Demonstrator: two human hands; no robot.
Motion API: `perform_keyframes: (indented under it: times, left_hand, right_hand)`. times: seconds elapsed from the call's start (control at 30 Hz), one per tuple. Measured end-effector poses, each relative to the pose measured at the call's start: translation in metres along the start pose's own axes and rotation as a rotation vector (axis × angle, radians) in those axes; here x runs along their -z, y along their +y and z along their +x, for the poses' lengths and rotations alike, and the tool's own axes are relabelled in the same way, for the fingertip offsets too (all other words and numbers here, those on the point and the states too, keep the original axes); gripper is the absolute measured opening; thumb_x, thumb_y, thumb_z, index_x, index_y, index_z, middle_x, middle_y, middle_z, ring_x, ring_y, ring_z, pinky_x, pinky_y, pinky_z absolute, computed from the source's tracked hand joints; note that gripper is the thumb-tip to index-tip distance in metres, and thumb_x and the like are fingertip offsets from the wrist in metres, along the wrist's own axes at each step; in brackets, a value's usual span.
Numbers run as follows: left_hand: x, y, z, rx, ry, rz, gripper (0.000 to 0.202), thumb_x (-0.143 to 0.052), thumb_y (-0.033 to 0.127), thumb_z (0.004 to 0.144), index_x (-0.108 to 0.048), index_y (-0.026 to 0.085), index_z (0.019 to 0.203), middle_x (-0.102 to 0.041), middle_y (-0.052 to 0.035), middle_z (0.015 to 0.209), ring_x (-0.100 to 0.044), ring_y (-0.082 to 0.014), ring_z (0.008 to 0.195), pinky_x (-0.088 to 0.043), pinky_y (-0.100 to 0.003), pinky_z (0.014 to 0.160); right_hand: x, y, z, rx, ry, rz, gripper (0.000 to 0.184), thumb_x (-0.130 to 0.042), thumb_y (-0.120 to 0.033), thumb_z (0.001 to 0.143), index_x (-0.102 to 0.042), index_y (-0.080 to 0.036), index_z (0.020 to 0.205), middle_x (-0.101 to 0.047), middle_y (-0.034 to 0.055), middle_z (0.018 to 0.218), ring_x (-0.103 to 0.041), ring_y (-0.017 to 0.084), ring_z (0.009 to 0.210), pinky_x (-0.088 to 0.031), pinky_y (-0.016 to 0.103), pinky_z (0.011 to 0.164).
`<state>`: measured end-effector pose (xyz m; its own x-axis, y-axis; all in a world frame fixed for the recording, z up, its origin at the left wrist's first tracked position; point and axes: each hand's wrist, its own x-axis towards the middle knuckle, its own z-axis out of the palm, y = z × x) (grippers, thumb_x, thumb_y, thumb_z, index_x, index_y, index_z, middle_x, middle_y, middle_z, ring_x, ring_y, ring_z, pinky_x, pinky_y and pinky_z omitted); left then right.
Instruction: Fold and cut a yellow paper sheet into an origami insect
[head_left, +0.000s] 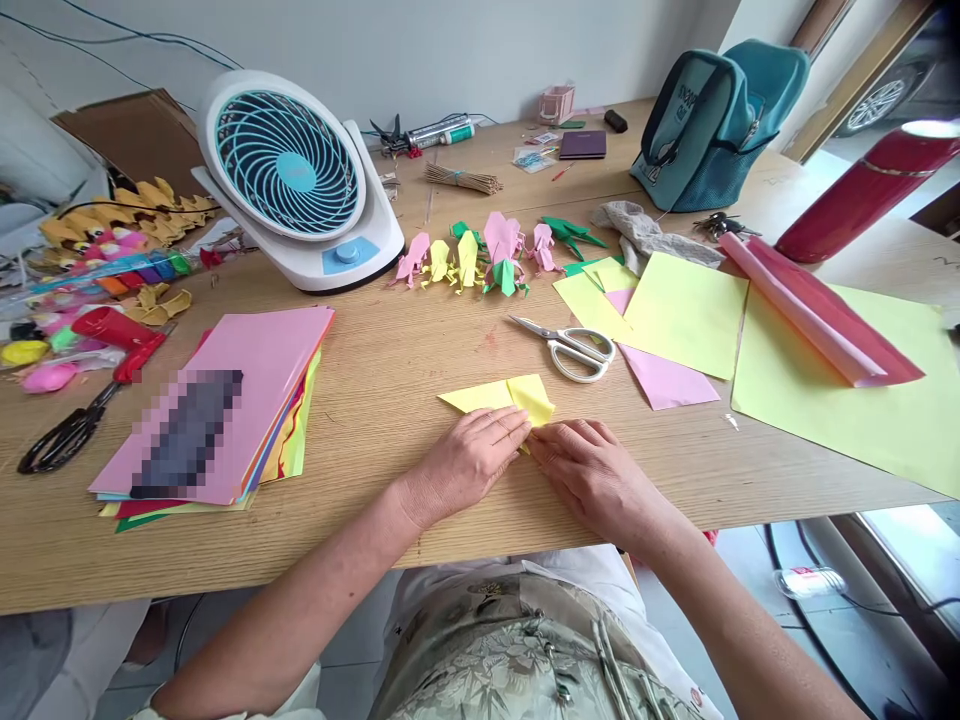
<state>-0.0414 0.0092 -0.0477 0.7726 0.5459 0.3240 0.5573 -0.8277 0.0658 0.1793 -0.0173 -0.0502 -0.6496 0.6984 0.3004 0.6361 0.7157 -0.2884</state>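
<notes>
A folded sheet of yellow paper (pixel 484 395) lies on the table in front of me, with a pointed tip at its left and a squarish flap on the right. My left hand (pixel 480 450) holds it down near its lower middle, fingers close together across the paper. At its lower right edge, my right hand (pixel 589 470) grips the paper with bent fingers, touching the left fingertips. Both hands partly cover the paper's lower part. White-handled scissors (pixel 577 352) lie just beyond, to the right.
Behind stand several folded paper figures (pixel 502 240) and a fan (pixel 289 170). Left are a stack of coloured paper (pixel 262 340) and black-handled scissors (pixel 60 440). Right lie yellow sheets (pixel 690 310), a rolled red sheet (pixel 825 310), a red flask (pixel 862 195) and a teal bag (pixel 705 130).
</notes>
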Motion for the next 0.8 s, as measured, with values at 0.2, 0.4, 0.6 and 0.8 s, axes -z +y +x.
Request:
perform_keyframes:
  times: [0.2,0.4,0.6,0.8]
  left_hand:
    - [0.004,0.003,0.0,0.003,-0.044,0.02,0.036,-0.044,0.014,0.098,-0.055,0.009,0.131,-0.062,-0.0135,0.134,-0.054,-0.0237,0.129,-0.047,-0.042,0.107]
    - [0.004,0.005,-0.001,0.035,-0.081,0.032,0.038,-0.048,0.017,0.098,-0.054,0.009,0.134,-0.06,-0.012,0.137,-0.052,-0.0253,0.129,-0.046,-0.043,0.104]
    - [0.004,0.005,-0.002,0.051,-0.08,0.028,0.038,-0.046,0.019,0.099,-0.053,0.009,0.135,-0.06,-0.0105,0.137,-0.05,-0.026,0.127,-0.044,-0.042,0.102]
    - [0.005,0.006,-0.002,0.055,-0.098,0.038,0.038,-0.047,0.018,0.099,-0.053,0.01,0.135,-0.059,-0.0116,0.139,-0.05,-0.0262,0.126,-0.044,-0.043,0.101]
  right_hand:
    - [0.002,-0.001,0.0,0.007,0.042,0.01,0.029,-0.049,-0.015,0.097,-0.064,-0.017,0.121,-0.067,0.011,0.114,-0.058,0.023,0.101,-0.044,0.039,0.087]
    - [0.001,0.0,-0.007,-0.067,0.111,-0.031,0.026,-0.049,-0.014,0.096,-0.065,-0.016,0.116,-0.068,0.0107,0.114,-0.058,0.023,0.097,-0.044,0.038,0.083]
    - [0.0,0.002,-0.009,-0.209,0.186,-0.022,0.032,-0.047,-0.014,0.096,-0.062,-0.018,0.123,-0.066,0.0104,0.108,-0.058,0.023,0.093,-0.046,0.039,0.081]
    - [0.003,0.0,0.0,-0.237,0.19,-0.043,0.034,-0.047,-0.017,0.097,-0.058,-0.019,0.129,-0.06,0.0138,0.121,-0.055,0.027,0.102,-0.047,0.043,0.084]
